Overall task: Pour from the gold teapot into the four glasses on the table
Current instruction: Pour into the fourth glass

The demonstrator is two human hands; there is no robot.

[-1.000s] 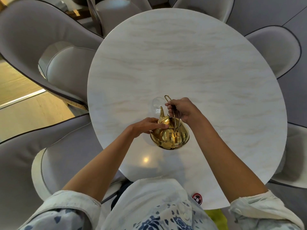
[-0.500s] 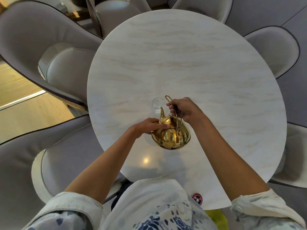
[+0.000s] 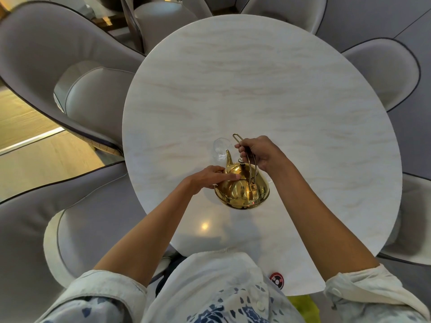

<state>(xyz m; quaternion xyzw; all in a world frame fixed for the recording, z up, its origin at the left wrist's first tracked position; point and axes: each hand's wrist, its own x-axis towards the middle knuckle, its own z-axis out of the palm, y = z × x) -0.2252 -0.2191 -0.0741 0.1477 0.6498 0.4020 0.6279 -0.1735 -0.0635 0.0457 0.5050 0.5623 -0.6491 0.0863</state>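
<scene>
Right hand (image 3: 261, 151) had its fingers clenched round the gold teapot (image 3: 242, 187) handle, left hand (image 3: 207, 178) steadying the lid; spout pointed away at the glass (image 3: 221, 148) just beyond, mid-table (image 3: 303, 101).

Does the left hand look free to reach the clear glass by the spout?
Probably yes. The left hand only rests on the gold teapot lid, and the glass stands just beyond its fingertips, with bare table between. The spout leans close beside it, though.
</scene>
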